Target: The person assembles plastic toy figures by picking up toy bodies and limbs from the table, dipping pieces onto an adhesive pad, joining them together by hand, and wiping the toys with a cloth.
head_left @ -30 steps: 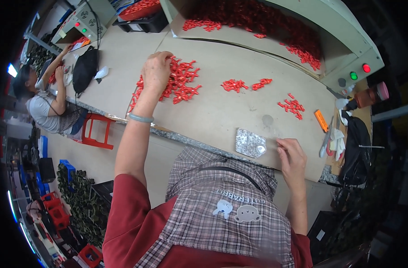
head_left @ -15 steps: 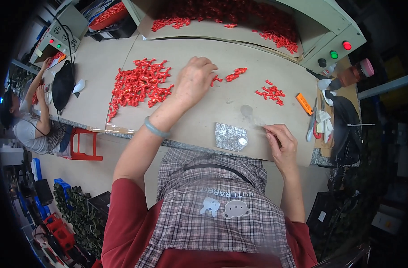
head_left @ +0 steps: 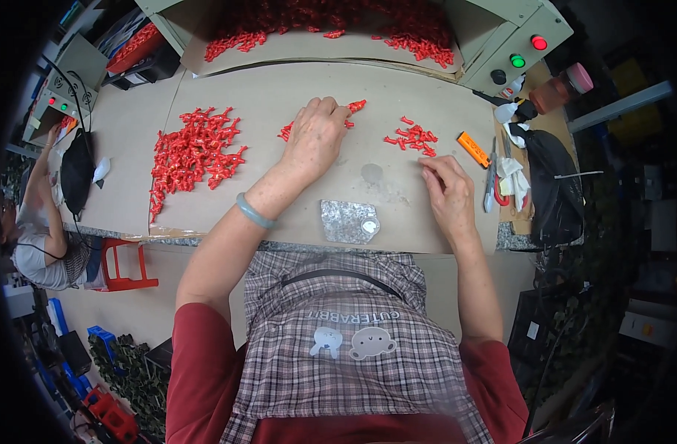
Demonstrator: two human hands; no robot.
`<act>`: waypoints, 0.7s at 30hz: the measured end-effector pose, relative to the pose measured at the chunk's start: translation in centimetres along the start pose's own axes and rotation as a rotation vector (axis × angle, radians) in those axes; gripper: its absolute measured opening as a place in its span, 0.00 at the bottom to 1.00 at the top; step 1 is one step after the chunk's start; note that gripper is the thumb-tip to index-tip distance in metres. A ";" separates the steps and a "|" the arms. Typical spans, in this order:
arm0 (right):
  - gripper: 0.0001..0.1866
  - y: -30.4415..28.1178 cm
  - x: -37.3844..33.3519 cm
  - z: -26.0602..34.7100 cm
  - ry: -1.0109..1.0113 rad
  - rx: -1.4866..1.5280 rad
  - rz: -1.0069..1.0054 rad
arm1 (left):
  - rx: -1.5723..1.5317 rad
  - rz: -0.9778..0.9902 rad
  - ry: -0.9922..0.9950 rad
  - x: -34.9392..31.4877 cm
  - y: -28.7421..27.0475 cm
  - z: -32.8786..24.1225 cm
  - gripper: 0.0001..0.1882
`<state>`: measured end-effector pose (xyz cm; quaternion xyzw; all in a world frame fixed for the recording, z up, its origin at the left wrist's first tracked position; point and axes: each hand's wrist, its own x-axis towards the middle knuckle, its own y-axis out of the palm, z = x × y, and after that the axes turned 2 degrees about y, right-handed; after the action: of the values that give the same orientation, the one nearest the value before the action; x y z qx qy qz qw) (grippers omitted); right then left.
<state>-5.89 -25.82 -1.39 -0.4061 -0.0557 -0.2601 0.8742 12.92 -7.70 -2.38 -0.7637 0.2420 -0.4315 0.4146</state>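
Note:
My left hand, with a pale green bangle at its wrist, lies palm down over a few small glossy red figure-like pieces. Its fingers curl onto them, and some stick out on either side. To its left spreads a large heap of the same red pieces. My right hand hovers over the table with thumb and fingers drawn together; anything between the fingertips is too small to make out. Just beyond it lies a smaller group of red pieces. A speckled grey plate rests near the table's front edge.
An orange lighter-like object, a knife and white tissue lie at right beside a black bag. Behind stands an open-fronted machine holding many red pieces. Another person works at far left by a red stool.
The whole view has shifted. Against the table, my left hand has moved right, onto the red pieces. My right hand has moved forward, away from the grey plate, toward the small red group.

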 end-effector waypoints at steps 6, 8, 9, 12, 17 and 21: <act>0.09 2.3 3.7 0.5 -0.187 -0.131 -0.013 | -0.219 -0.072 -0.090 -2.2 -3.5 -1.5 0.11; 0.10 3.1 4.6 0.6 -0.223 -0.150 -0.002 | -0.335 -0.073 -0.152 -3.4 -4.3 -1.7 0.12; 0.09 3.4 4.9 0.8 -0.229 -0.202 0.019 | -0.400 -0.093 -0.172 -4.1 -4.7 -1.7 0.11; 0.07 4.5 5.6 1.1 -0.306 -0.281 0.029 | -0.520 -0.105 -0.267 -6.2 -5.8 -1.9 0.10; 0.04 5.1 5.8 1.4 -0.387 -0.293 0.067 | -0.769 -0.071 -0.403 -9.4 -6.9 -3.4 0.10; 0.03 3.9 5.4 2.4 -0.362 -0.157 0.130 | -1.227 -0.050 -0.579 -9.8 -5.8 -4.0 0.12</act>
<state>0.95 -24.17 -0.83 -0.5158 -0.1650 -0.1295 0.8307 4.53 0.88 -0.87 -0.9509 0.3045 -0.0036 -0.0559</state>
